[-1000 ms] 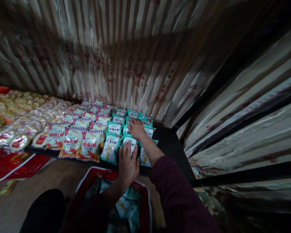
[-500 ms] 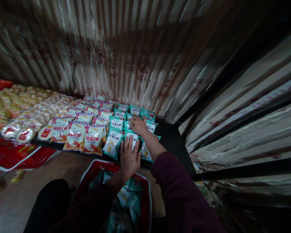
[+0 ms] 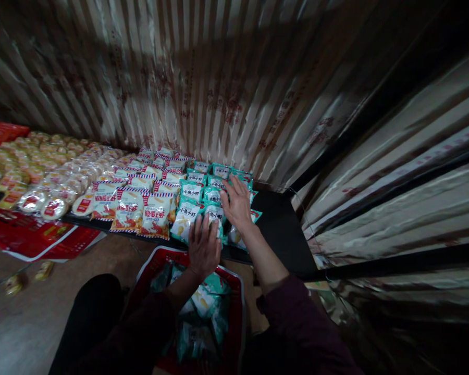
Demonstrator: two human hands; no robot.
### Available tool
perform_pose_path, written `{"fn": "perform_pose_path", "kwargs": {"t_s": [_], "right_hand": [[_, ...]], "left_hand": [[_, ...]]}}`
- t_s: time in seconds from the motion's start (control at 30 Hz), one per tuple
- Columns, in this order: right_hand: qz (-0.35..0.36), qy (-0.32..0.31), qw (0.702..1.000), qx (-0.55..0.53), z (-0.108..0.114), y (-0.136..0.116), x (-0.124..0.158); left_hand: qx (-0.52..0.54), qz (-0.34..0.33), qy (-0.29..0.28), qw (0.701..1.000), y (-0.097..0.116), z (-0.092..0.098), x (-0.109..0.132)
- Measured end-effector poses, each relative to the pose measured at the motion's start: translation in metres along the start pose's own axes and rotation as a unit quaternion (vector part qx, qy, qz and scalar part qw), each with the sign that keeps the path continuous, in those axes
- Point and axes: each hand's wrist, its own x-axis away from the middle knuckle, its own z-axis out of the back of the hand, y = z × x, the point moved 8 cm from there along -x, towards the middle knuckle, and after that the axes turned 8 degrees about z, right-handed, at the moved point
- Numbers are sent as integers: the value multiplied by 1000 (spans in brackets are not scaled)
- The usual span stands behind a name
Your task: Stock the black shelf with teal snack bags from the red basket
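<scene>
Rows of teal snack packets (image 3: 193,191) lie on a low black shelf (image 3: 275,229). My left hand (image 3: 204,247) rests flat, fingers stretched out, on the front packet of the middle teal row. My right hand (image 3: 238,203) lies open with spread fingers on the teal packets of the right-hand row, a little farther back. Below my arms stands a red basket (image 3: 234,307) holding more teal packets.
Left of the teal rows lie red-and-white shrimp snack packets (image 3: 155,217), then round wrapped cakes (image 3: 54,205). Red printed sheets (image 3: 42,237) and small wrappers lie on the floor at left. Shiny striped wrapping covers the back wall and the shelves at right.
My right hand has slid back toward me and to the right along the teal row. The view has shifted slightly; my left hand stays on the front packet.
</scene>
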Motion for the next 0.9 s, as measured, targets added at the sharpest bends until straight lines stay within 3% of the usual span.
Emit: {"fn": "perform_pose_path", "kwargs": {"t_s": [0.1, 0.2, 0.33, 0.5, 0.67, 0.8, 0.9], "right_hand": [[-15, 32, 999, 8, 7, -15, 35], [-11, -8, 1000, 14, -7, -29, 60], [5, -63, 998, 8, -24, -39, 70], [11, -105, 994, 9, -25, -40, 71], [7, -71, 997, -26, -9, -51, 86], [-13, -35, 996, -84, 4, -65, 128], [-60, -41, 988, -138, 0, -70, 181]], "left_hand": [[-17, 48, 27, 998, -26, 8, 5], [-22, 68, 35, 997, -39, 6, 5], [-19, 77, 49, 996, -35, 1, 2], [-2, 84, 44, 995, -32, -3, 1], [6, 66, 20, 998, -30, -2, 4], [32, 23, -11, 999, -20, 11, 24], [83, 5, -40, 996, -17, 19, 62]]}}
